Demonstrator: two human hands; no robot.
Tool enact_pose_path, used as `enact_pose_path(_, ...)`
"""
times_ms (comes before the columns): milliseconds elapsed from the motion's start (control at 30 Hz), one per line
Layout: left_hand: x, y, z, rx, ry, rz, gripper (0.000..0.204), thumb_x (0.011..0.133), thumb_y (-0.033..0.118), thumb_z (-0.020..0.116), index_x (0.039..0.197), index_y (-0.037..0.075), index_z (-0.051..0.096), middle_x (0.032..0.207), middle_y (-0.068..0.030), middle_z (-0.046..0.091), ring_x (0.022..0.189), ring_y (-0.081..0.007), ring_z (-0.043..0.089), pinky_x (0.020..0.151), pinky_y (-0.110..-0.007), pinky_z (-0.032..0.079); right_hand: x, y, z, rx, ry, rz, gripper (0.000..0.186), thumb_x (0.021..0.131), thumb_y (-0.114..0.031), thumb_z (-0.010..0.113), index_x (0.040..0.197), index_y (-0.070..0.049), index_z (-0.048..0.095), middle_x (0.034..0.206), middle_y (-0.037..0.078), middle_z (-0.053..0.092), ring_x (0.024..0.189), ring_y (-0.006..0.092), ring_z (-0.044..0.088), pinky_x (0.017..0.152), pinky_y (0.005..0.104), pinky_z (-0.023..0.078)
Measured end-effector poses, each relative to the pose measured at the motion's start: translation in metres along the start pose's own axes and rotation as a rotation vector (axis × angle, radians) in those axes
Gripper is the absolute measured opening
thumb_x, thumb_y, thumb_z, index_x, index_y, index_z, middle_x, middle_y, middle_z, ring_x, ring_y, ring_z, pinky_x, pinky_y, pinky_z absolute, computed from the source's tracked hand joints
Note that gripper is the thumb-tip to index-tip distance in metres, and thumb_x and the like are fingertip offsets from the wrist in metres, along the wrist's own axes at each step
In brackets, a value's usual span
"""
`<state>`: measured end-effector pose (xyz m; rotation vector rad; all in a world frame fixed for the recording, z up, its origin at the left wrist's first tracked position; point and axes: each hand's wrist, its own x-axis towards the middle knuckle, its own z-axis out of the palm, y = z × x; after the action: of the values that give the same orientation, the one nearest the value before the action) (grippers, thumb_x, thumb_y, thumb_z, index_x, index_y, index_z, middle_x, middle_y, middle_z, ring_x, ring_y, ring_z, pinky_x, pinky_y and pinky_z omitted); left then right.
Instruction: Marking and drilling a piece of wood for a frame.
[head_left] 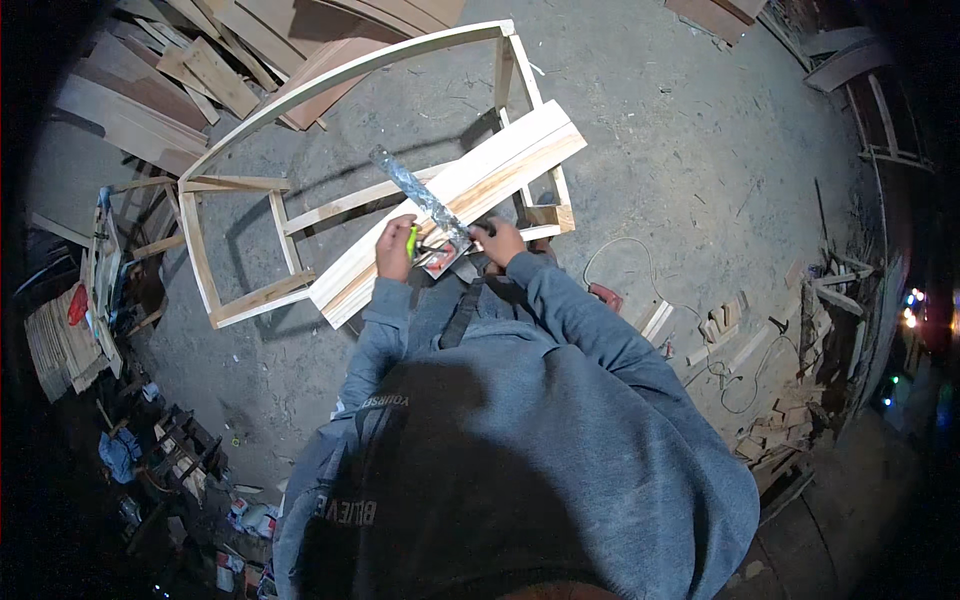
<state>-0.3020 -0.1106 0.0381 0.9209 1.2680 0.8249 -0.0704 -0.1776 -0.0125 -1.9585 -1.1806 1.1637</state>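
The person's left hand (393, 250) has its fingers closed on a small yellow-green tool (412, 241), over the near side of the pale boards. The right hand (499, 244) is at the near end of a mottled metal straightedge (412, 187), some dark thing by its fingertips; how tightly those fingers are curled, I can't tell from here. The straightedge lies across the boards (497, 166), which run slantwise in front of the person, one end toward the left and the other pointing up to the right. Between the hands, close to the body, sits a red-and-pale object (438, 260), too small to make out. Beyond and around the boards stands a wooden frame (205, 262) with a long curved rail. On the concrete floor (690, 170), to the right, lies a red tool (604, 295) near a loose cable (650, 262), with wood offcuts (720, 325) scattered farther over. Flat panels (150, 115) are heaped at the far left.
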Motion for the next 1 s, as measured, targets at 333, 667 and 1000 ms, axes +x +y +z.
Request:
enact_pose_path(333, -0.025, 0.025, 0.085, 0.443, -0.174, 0.216, 0.041, 0.104, 0.029, 0.064, 0.132, 0.003, 0.049, 0.071, -0.0044, 0.062, 0.063, -0.0099, 0.054, 0.063, -0.027, 0.045, -0.001, -0.052, -0.062, 0.291, -0.345, -0.074, 0.032, 0.097, -0.03, 0.073, 0.106, 0.001, 0.073, 0.085, 0.002, 0.071, 0.072, 0.0107, 0.06, 0.067, 0.0296, 0.05)
enact_pose_path(667, -0.017, 0.023, 0.108, 0.633, -0.169, 0.113, 0.062, 0.091, 0.051, 0.076, 0.123, 0.001, 0.059, 0.08, -0.0155, 0.07, 0.078, -0.0279, 0.071, 0.071, -0.04, 0.055, 0.018, -0.035, -0.108, 0.604, -0.432, 0.21, 0.028, 0.088, -0.031, 0.082, 0.098, -0.008, 0.071, 0.078, -0.005, 0.062, 0.059, 0.0054, 0.05, 0.052, 0.0241, 0.038)
enact_pose_path(1000, 0.029, 0.003, 0.165, 0.98, -0.068, -0.04, 0.032, 0.092, 0.041, 0.069, 0.109, 0.015, 0.076, 0.111, -0.0193, 0.072, 0.105, -0.0404, 0.068, 0.093, -0.047, 0.054, 0.158, 0.086, -0.243, -0.207, 0.269, 0.065, 0.035, 0.086, -0.032, 0.079, 0.096, 0.001, 0.076, 0.085, 0.022, 0.074, 0.078, 0.0361, 0.073, 0.073, 0.0437, 0.056)
